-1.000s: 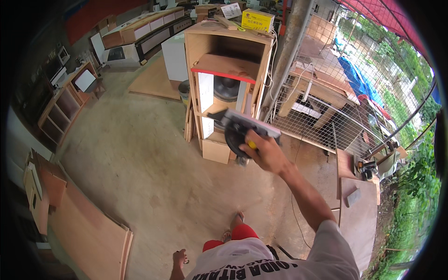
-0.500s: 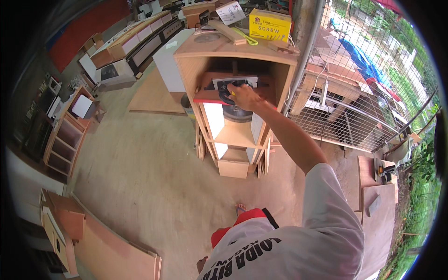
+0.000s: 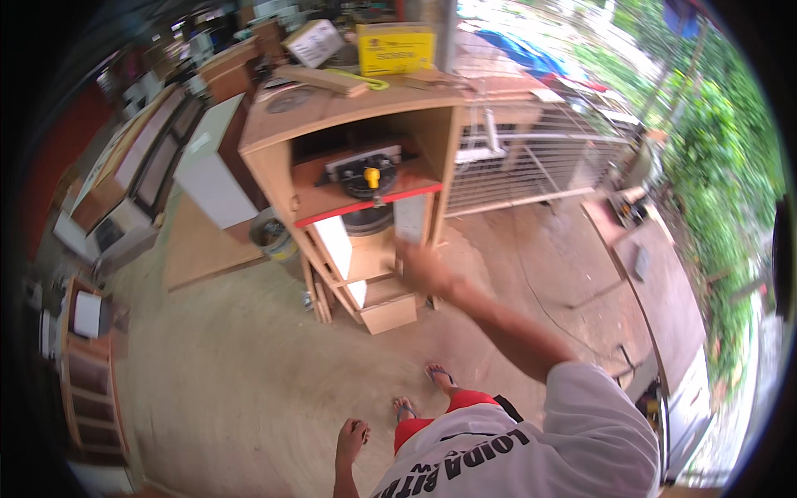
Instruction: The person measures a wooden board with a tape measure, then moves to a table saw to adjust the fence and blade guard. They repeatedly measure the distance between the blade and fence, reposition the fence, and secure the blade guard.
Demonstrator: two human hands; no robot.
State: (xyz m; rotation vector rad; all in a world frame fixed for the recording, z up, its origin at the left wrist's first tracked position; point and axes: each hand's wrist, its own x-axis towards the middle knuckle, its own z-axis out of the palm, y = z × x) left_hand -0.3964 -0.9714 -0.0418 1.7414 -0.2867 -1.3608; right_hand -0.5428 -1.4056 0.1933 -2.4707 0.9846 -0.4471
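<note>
- The power tool (image 3: pixel 359 183) sits on the red-edged shelf (image 3: pixel 314 199), inside the upper opening of the wooden cabinet (image 3: pixel 264 170), its yellow part (image 3: pixel 373 178) facing me.
- From my right hand (image 3: pixel 423 272) it lies ahead and a little to the left, apart from my fingers; this is the nearer hand by far.
- The tool's long pale plate runs roughly left to right across the shelf, its right end slightly farther back.
- My right arm stretches forward and leftward, the hand in front of the cabinet's lower part.
- My left hand (image 3: pixel 353 437) hangs low beside my red shorts (image 3: pixel 471 400), fingers curled, well away from the tool.
- I see nothing held in my right hand, but with the blur I cannot tell how far it is open, nor whether my left encloses anything.
</note>
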